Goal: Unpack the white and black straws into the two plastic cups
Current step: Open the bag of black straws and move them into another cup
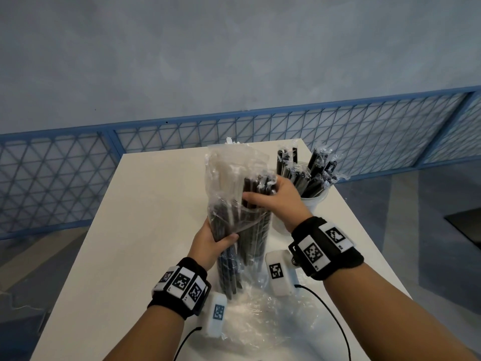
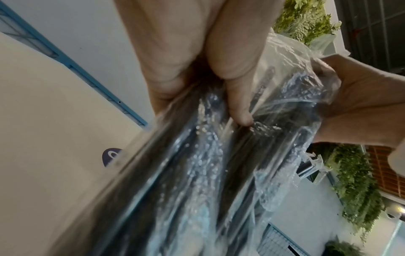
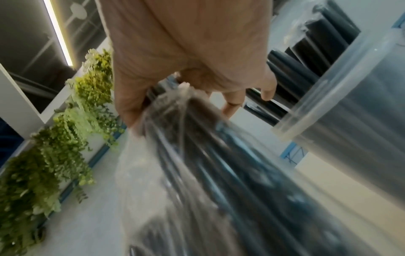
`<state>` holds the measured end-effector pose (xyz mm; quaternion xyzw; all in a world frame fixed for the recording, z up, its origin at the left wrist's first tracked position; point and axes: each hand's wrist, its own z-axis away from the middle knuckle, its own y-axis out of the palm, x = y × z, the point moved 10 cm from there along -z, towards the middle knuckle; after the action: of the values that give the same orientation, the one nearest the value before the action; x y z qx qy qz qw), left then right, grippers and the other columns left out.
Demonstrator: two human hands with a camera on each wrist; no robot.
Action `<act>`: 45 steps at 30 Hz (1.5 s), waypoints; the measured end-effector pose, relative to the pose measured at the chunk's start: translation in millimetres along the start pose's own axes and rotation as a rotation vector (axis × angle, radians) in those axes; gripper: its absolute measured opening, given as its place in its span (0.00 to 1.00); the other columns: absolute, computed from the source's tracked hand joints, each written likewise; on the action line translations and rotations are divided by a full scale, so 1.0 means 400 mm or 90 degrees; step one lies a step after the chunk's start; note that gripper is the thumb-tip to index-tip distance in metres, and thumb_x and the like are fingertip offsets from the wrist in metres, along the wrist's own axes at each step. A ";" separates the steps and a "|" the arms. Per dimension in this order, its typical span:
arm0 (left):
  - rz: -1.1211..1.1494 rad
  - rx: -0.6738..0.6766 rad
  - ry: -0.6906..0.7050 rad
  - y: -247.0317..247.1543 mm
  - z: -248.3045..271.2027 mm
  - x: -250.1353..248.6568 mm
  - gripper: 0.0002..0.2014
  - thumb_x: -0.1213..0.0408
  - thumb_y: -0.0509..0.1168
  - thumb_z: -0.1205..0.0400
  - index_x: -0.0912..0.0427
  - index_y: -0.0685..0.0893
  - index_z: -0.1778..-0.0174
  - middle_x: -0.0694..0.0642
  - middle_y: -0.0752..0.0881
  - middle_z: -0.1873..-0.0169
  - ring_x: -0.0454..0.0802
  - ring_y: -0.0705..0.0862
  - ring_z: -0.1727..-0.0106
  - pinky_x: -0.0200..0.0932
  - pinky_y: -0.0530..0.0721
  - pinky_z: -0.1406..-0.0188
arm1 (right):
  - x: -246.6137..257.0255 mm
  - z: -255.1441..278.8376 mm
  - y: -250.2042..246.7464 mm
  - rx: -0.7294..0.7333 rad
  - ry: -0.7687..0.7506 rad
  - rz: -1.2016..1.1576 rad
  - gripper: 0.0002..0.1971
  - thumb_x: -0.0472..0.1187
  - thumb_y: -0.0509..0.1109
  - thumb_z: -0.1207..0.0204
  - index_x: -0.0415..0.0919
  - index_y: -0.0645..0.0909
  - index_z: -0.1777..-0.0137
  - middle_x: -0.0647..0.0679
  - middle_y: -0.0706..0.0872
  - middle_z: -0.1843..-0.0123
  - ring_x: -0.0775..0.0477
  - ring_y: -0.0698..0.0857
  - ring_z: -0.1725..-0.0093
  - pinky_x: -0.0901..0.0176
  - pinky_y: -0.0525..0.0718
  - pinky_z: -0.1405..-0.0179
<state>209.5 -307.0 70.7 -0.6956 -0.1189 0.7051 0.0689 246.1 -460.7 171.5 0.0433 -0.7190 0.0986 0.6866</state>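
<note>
A clear plastic bag [image 1: 234, 183] stands upright on the white table [image 1: 145, 204], holding black straws [image 1: 250, 238] and some white straws [image 1: 229, 178]. My left hand [image 1: 213, 241] grips the bag's lower part, thumb across the film [image 2: 238, 110]. My right hand [image 1: 270, 196] grips the tops of the black straws at the bag's mouth [image 3: 175, 104]. Behind the right hand a clear plastic cup [image 1: 313, 201] holds several wrapped black straws [image 1: 312, 170]; its rim shows in the right wrist view [image 3: 328, 107]. A second cup is not visible.
Loose clear plastic film [image 1: 260, 316] lies on the table near me, between my forearms. Black cables [image 1: 335, 316] run from the wrist cameras. A blue mesh fence [image 1: 78, 178] stands beyond the table's far edge. Bare tabletop lies to the left.
</note>
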 end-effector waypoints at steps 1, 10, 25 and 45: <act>-0.005 -0.004 -0.002 0.000 -0.001 0.002 0.24 0.68 0.74 0.27 0.57 0.76 0.37 0.46 0.84 0.50 0.46 0.82 0.44 0.26 0.75 0.53 | 0.024 0.002 -0.010 -0.011 -0.024 -0.017 0.14 0.30 0.79 0.36 0.43 0.83 0.53 0.45 0.89 0.53 0.46 0.89 0.51 0.51 0.87 0.45; 0.019 -0.051 0.011 -0.007 0.001 0.001 0.24 0.70 0.75 0.29 0.59 0.78 0.38 0.46 0.86 0.52 0.41 0.83 0.50 0.23 0.77 0.59 | 0.080 0.064 0.021 0.011 -0.114 0.128 0.19 0.50 0.82 0.42 0.60 0.77 0.55 0.61 0.86 0.52 0.61 0.84 0.46 0.58 0.78 0.36; -0.016 -0.042 0.014 0.001 0.004 -0.009 0.24 0.68 0.74 0.27 0.59 0.76 0.35 0.45 0.85 0.52 0.44 0.83 0.49 0.33 0.78 0.52 | 0.075 0.021 -0.093 -0.198 -0.053 -0.274 0.07 0.30 0.74 0.30 0.41 0.82 0.55 0.50 0.87 0.57 0.54 0.87 0.56 0.57 0.87 0.49; -0.007 -0.054 -0.017 -0.010 0.004 -0.008 0.21 0.69 0.72 0.26 0.59 0.77 0.37 0.51 0.84 0.51 0.49 0.82 0.48 0.35 0.76 0.53 | 0.015 0.039 -0.289 -0.496 0.086 -0.526 0.12 0.32 0.75 0.31 0.33 0.78 0.50 0.43 0.86 0.61 0.49 0.88 0.74 0.46 0.91 0.65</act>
<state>207.7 -304.2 75.0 -0.6879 -0.1538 0.7081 0.0414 253.3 -576.4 186.5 0.0580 -0.5801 -0.4475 0.6782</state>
